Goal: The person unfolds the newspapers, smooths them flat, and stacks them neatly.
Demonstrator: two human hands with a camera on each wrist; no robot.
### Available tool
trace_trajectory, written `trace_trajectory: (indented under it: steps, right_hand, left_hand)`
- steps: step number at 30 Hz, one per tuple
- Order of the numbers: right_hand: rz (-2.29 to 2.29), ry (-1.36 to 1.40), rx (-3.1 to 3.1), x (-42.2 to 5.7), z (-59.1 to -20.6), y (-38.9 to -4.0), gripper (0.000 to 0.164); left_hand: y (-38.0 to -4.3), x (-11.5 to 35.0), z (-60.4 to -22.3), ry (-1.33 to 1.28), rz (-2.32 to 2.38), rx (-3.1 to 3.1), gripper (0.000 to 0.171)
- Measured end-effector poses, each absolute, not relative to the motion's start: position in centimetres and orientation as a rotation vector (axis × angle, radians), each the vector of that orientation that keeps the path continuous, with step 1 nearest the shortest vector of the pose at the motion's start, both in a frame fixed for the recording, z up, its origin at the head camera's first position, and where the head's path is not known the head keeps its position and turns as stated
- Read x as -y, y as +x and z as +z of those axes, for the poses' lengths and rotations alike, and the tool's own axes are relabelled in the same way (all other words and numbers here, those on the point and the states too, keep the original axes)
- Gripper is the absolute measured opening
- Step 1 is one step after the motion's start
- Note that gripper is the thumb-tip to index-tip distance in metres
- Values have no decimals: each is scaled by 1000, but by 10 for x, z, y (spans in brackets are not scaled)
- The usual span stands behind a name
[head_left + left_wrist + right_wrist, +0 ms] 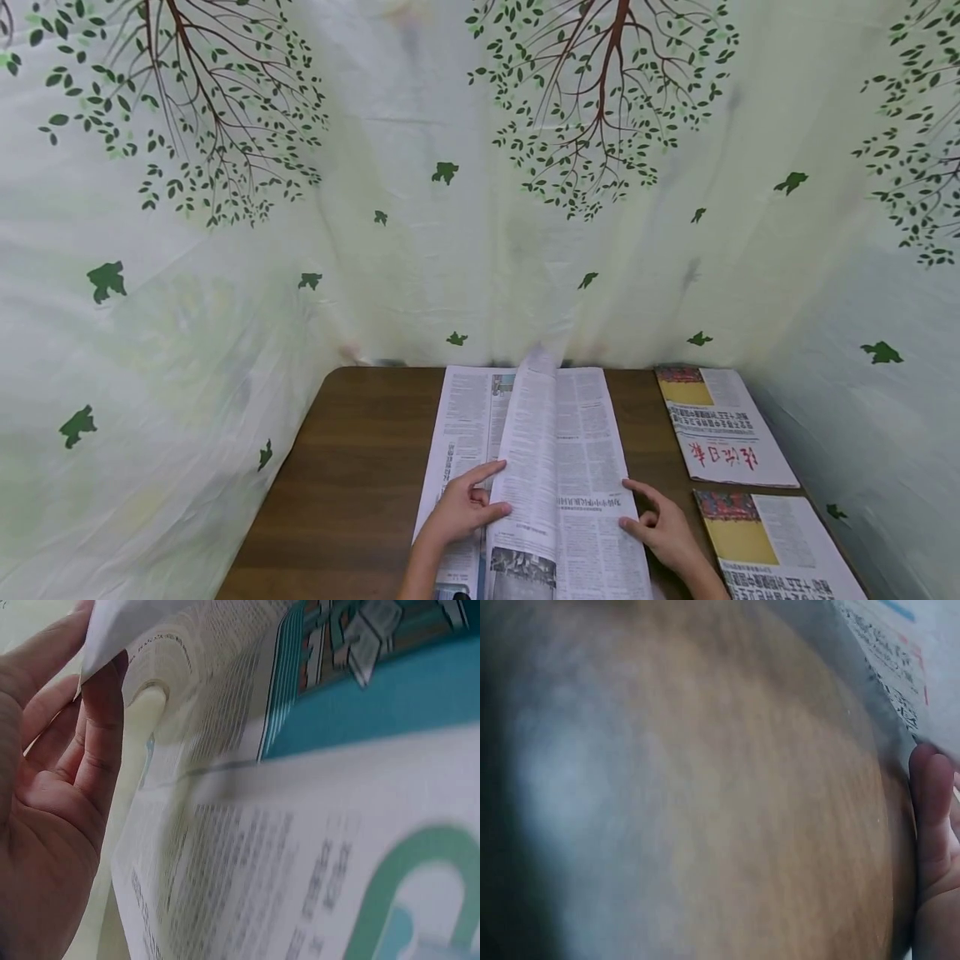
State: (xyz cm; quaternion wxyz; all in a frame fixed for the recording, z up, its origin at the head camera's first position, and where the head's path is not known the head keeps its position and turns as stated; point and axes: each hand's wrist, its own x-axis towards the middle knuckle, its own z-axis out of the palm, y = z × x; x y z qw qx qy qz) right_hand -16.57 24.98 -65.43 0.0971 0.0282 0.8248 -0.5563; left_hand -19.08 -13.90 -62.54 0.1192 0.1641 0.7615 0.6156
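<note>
Well, curled newspaper point(529, 467) on apparently wooden table point(352, 467).

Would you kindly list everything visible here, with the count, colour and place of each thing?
open newspaper: one, white with dark print, in the middle of the table
lifted page: one, white with dark print, curling up over the open newspaper
folded newspapers: two, white with yellow and red areas, at the table's right side
table: one, brown, under the newspapers
backdrop: one, pale green and white, behind and beside the table
printed trees: at least three, brown and green, across the backdrop's upper part
printed leaves: several, dark green, scattered below the trees
left hand: one, bare, pinching the lifted page's left edge
right hand: one, bare, holding the open newspaper's right edge
</note>
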Motion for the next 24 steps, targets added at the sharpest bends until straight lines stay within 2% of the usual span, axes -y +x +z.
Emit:
trace_trajectory:
  steps: [11, 24]
  right_hand:
    - [-1524, -172, -2433, -258, -649, -168, 79]
    - [-1414, -163, -2551, -265, -642, -173, 80]
  left_hand:
    - [-184, 165, -622, 488, 1839, -2182, 73]
    - [-185, 190, -625, 555, 1854, -2123, 76]
